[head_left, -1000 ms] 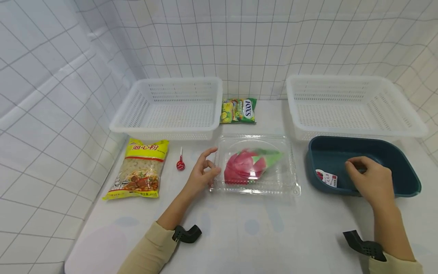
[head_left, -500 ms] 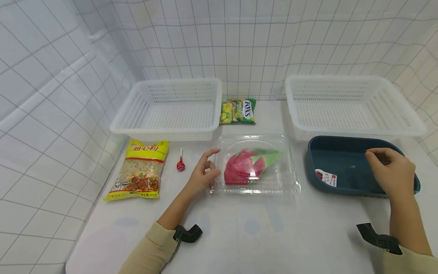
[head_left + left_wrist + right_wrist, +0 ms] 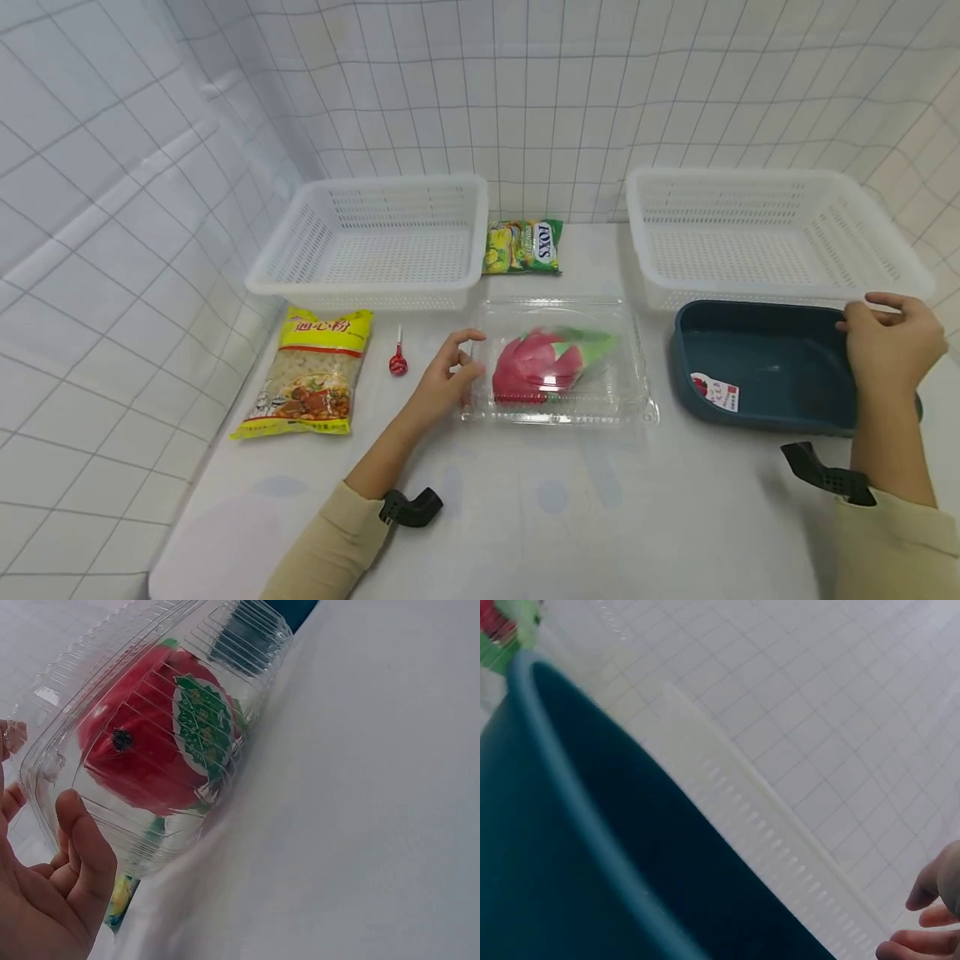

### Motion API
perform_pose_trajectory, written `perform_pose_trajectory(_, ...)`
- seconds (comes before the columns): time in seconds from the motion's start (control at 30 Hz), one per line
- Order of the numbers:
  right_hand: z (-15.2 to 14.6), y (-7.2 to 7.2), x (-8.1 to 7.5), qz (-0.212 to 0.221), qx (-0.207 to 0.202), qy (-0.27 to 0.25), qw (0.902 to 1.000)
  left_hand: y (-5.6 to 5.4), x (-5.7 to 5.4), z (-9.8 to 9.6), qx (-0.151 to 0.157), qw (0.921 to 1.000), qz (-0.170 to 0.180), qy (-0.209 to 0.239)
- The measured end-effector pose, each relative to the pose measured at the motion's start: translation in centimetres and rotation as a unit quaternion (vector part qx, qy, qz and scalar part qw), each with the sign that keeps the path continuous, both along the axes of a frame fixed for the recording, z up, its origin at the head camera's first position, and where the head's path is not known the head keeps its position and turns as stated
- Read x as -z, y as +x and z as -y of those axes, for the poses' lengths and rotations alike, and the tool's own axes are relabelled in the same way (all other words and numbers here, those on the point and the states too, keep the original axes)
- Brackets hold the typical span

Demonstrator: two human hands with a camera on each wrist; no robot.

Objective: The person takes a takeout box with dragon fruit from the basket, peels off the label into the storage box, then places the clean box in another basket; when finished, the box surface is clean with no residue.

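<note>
In the head view a clear plastic clamshell box (image 3: 622, 367) sits mid-table with a pink-and-green dragon fruit (image 3: 528, 362) inside. My left hand (image 3: 442, 379) is at its left side, index finger and thumb apart, their tips right at the edge. The left wrist view shows these bent fingers (image 3: 86, 862) by the box's corner. Above the right end of a dark teal basin (image 3: 765, 425) is my right hand (image 3: 892, 342), fingers bent and overlapping the rim. In the right wrist view its fingers (image 3: 919, 945) stand apart with nothing visible between them.
White plastic baskets stand at back left (image 3: 375, 293) and back right (image 3: 780, 292). Between them lies a green FOX'S candy bag (image 3: 523, 247). A yellow pasta bag (image 3: 307, 375) and a red lollipop (image 3: 398, 362) lie at left. Inside the basin is a white sticker (image 3: 715, 392).
My right hand has moved from over the basin's middle to its right end, and its fingers have spread a little. My left hand and the box stay in place.
</note>
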State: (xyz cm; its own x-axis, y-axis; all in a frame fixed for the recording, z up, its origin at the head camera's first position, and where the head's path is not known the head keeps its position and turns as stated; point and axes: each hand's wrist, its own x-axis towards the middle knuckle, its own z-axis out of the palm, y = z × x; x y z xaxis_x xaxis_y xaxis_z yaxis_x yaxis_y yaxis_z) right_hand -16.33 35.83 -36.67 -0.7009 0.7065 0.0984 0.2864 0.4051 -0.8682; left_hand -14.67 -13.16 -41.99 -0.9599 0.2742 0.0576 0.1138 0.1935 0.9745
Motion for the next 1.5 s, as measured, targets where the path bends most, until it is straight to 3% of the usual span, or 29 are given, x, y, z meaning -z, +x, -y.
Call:
perform_pose_trajectory(0.1, 0.0, -0.6, -0.3, -0.039, 0.038, -0.072, 0.9959, -0.2, 0.0, 0.1, 0.008, 1.0, 0.003, -0.002)
perform_pose_trajectory(0.2, 0.1, -1.2, -0.5, -0.067, 0.037, -0.148, 0.9861, -0.4, 0.0, 0.0, 0.011, 0.9998, 0.011, 0.011)
perform_pose_trajectory(0.37, 0.3, -1.7, -0.8, -0.102, 0.015, -0.304, 0.947, -0.5, 0.2, -0.6, -0.005, 0.9978, 0.031, 0.059)
perform_pose_trajectory(0.47, 0.4, -1.7, -0.6, -0.122, 0.005, -0.357, 0.9261, -0.4, 0.4, -1.0, -0.021, 0.995, 0.034, 0.092)
perform_pose_trajectory(0.57, 0.2, -1.8, -0.2, -0.139, -0.001, -0.376, 0.9161, -0.3, 0.6, -1.5, -0.043, 0.9906, 0.035, 0.125)
perform_pose_trajectory(0.73, -1.7, -3.0, 2.1, -0.157, -0.002, -0.379, 0.912, -0.1, 0.6, -2.0, -0.076, 0.9803, 0.04, 0.178)
perform_pose_trajectory(0.87, -4.5, -4.7, 5.1, -0.186, -0.012, -0.371, 0.9097, 0.0, 0.1, -2.3, -0.079, 0.9755, 0.034, 0.203)
perform_pose_trajectory(0.97, -5.3, -5.2, 5.8, -0.197, -0.016, -0.375, 0.9057, -0.2, -0.3, -2.6, -0.074, 0.9736, 0.034, 0.213)
perform_pose_trajectory(1.03, -4.7, -4.9, 5.1, -0.199, -0.008, -0.384, 0.9019, -0.3, -0.6, -2.7, -0.072, 0.974, 0.036, 0.212)
perform_pose_trajectory(1.1, -3.5, -4.3, 3.9, -0.202, 0.002, -0.406, 0.8914, -0.4, -1.0, -2.9, -0.07, 0.9752, 0.034, 0.207)
perform_pose_trajectory(1.23, -1.1, -3.1, 1.2, -0.225, 0.013, -0.469, 0.8541, -0.9, -2.1, -2.9, -0.068, 0.9771, 0.015, 0.201)
perform_pose_trajectory(1.33, -0.3, -2.6, 0.2, -0.234, 0.009, -0.493, 0.8376, -1.3, -3.3, -2.8, -0.065, 0.9745, 0.009, 0.215)
perform_pose_trajectory(1.5, -0.2, -2.3, 0.0, -0.233, 0.004, -0.493, 0.8379, -1.9, -5.3, -3.0, -0.059, 0.9668, 0.018, 0.248)
